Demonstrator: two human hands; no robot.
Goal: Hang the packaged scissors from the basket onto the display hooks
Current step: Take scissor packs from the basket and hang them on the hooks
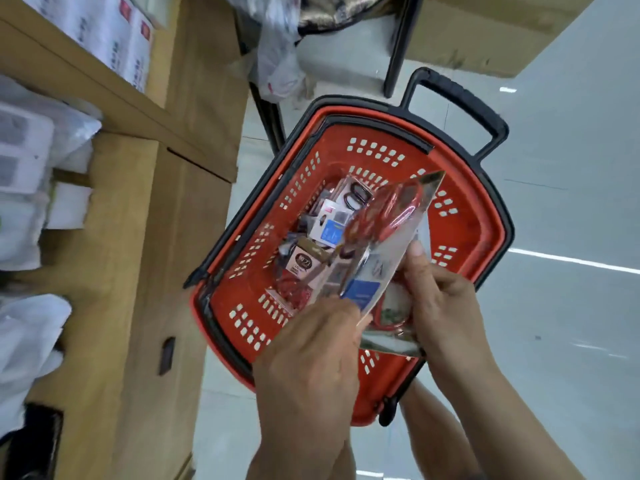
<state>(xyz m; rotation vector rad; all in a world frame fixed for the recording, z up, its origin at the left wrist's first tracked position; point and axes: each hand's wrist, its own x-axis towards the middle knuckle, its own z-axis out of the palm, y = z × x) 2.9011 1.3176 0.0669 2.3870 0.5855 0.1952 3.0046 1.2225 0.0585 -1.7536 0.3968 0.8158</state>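
Pale shop floor (571,202) underneath; cardboard shelving (138,237) well left of hands. Red basket (485,216) directly below hands, small boxed goods (325,230) heaped inside. Packaged scissors (384,220) held above basket: lower edge pinched by left hand (311,358), side gripped by right hand (446,306). Pack judged light, stiff, slick; card edges best gripped. Display hooks not seen; black basket handle (464,98) beyond hands could be snagged.

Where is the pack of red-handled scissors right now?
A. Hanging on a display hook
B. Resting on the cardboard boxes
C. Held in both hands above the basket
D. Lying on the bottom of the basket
C: the left hand and the right hand both grip the scissors pack, which is raised over the red basket; no hook is in view.
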